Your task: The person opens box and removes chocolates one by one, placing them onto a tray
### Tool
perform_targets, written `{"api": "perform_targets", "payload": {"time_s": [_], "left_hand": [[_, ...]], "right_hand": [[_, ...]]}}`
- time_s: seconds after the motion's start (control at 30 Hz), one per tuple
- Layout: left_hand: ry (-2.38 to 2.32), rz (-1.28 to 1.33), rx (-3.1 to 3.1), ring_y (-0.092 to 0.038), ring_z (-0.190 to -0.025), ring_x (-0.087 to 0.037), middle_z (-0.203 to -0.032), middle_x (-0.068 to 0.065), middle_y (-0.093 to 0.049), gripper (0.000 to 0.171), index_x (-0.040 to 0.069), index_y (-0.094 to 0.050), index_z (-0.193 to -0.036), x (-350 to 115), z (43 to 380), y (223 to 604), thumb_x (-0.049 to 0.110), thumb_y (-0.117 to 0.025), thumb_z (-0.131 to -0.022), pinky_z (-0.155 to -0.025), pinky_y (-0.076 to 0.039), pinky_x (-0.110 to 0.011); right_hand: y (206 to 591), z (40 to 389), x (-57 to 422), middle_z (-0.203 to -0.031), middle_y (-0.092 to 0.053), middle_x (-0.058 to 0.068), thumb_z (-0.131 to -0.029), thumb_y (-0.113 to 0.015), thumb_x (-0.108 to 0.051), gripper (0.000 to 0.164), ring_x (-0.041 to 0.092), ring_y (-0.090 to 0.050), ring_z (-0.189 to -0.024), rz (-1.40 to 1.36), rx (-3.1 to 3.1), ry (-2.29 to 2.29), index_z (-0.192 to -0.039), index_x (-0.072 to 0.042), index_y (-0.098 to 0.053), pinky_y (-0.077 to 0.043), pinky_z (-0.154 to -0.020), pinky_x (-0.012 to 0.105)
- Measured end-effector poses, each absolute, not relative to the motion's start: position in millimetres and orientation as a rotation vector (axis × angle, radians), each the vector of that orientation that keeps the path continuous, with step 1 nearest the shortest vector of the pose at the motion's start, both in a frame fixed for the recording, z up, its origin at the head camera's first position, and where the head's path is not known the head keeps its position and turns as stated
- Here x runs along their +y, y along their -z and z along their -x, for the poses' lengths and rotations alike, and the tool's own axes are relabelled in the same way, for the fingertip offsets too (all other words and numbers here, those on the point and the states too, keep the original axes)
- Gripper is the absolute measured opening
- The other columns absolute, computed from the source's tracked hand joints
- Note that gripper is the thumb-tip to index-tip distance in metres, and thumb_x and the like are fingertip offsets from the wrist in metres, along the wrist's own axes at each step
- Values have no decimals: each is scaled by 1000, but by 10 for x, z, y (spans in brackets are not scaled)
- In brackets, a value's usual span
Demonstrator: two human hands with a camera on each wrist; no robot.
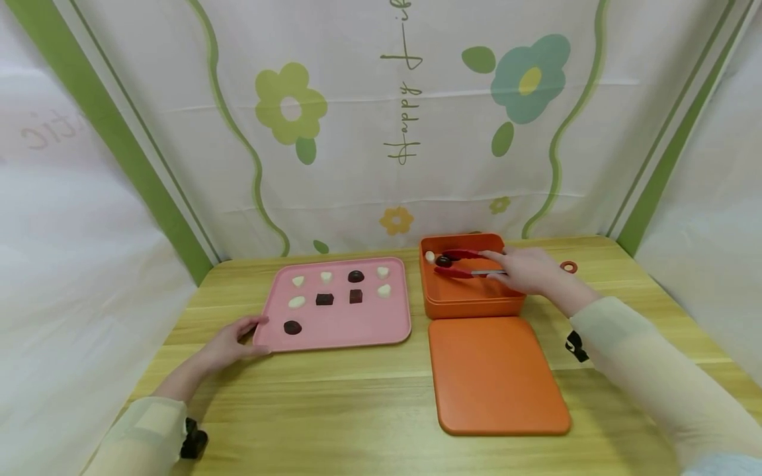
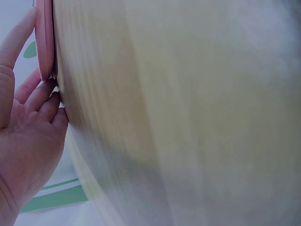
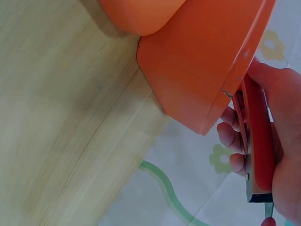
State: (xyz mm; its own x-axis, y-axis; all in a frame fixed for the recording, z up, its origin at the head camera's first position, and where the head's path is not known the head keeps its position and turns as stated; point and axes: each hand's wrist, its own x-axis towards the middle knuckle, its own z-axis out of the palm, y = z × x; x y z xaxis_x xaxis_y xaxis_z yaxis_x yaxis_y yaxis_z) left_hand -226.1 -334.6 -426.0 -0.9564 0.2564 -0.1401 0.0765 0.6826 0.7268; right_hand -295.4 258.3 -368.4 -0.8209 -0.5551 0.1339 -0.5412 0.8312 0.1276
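My right hand (image 1: 526, 270) grips a pair of red-and-metal tongs (image 3: 261, 141) over the orange box (image 1: 470, 308). The red tong tips reach inside, one on either side of a dark round chocolate (image 1: 443, 261). Beside that lies a small white chocolate (image 1: 430, 256) in the box's back left corner. My left hand (image 1: 229, 345) holds the near left corner of the pink tray (image 1: 351, 330) between thumb and fingers. Several white and dark pieces sit on the tray, among them a dark oval one (image 1: 292, 327) near my left hand and a dark square one (image 1: 355, 296).
An orange lid (image 1: 497, 377) lies flat on the wooden table (image 1: 333, 410), directly in front of the box. The tongs' red ring end (image 1: 569, 267) sticks out right of my wrist. A white patterned cloth (image 1: 357, 165) stands behind the table, with more cloth at both sides.
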Motion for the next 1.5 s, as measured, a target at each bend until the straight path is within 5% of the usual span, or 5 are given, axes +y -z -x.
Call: {"api": "perform_targets", "payload": {"time_s": [0.23, 0.47, 0.73, 1.03, 1.5], "left_hand": [[-1162, -286, 2652, -28, -137, -45, -146, -30, -38, 75, -7, -43, -140, -3324, 2253, 4251, 27, -79, -83, -109, -26, -55], [-1154, -275, 2655, -28, -138, -43, -146, -29, -38, 76, -6, -43, -140, -3335, 2258, 4263, 29, -79, -83, -109, -26, -54], [-1151, -274, 2655, -26, -139, -44, -147, -29, -36, 78, -6, -43, -140, -3343, 2268, 4262, 31, -79, -82, -109, -24, -54], [-1145, -298, 2660, -27, -138, -44, -146, -30, -37, 75, -7, -44, -140, -3332, 2257, 4253, 29, -79, -83, -109, -25, -56], [-1167, -266, 2637, -25, -139, -44, -148, -29, -35, 76, -6, -43, -141, -3350, 2264, 4272, 29, -79, -83, -109, -23, -54]], "right_hand": [[3677, 2965, 2561, -97, -63, 23, -93, -66, -34, 54, 22, -55, -56, -860, -2874, 146, -137, -6, -55, -40, -41, 32], [3696, 2965, 2551, -75, -55, 8, -94, -64, -34, 54, 19, -48, -57, -847, -2903, 130, -139, -7, -54, -38, -44, 31], [3749, 2976, 2588, -88, -63, 16, -92, -65, -36, 53, 27, -57, -64, -830, -2856, 125, -136, -9, -57, -47, -50, 39], [3795, 2983, 2597, -101, -57, 24, -92, -66, -36, 53, 24, -51, -57, -813, -2855, 122, -137, -10, -56, -40, -44, 34], [3812, 3018, 2608, -84, -50, 12, -90, -66, -41, 54, 26, -47, -67, -841, -2788, 271, -136, -12, -59, -47, -50, 38]]}}
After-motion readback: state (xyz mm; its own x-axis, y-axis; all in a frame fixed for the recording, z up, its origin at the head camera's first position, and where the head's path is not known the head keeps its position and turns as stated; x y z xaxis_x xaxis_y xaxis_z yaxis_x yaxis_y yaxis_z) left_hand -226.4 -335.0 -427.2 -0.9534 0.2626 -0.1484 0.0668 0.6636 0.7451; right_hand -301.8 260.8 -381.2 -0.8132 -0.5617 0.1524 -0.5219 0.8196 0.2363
